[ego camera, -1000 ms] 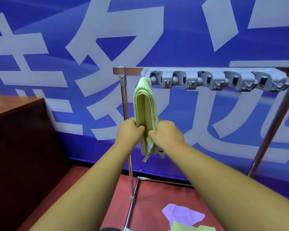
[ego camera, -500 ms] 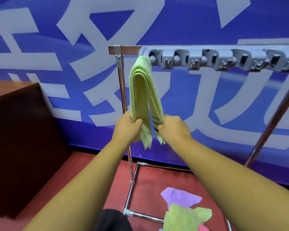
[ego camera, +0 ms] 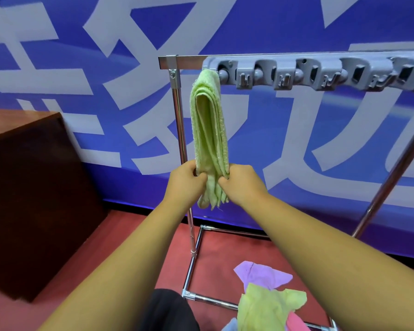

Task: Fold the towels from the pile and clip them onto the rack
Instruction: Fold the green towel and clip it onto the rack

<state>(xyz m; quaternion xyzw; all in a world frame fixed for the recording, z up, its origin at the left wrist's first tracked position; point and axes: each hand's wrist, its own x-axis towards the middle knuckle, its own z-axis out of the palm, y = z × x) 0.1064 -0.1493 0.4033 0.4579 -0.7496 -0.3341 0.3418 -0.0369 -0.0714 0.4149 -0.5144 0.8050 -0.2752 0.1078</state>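
Terry cloth, soft and light by the look: the pile (ego camera: 271, 304) lies by your feet. Your left hand (ego camera: 185, 181) and right hand (ego camera: 239, 185) both pinch the green towel (ego camera: 209, 130) low down (limp, so grip all layers), its top at the end clip of the rack (ego camera: 189, 62).

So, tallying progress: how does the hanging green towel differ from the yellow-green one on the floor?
The green towel hangs folded from the clip bar; the yellow-green towel lies crumpled in the pile. The left hand and right hand grip the green towel; neither holds the yellow-green one. Both greenish.
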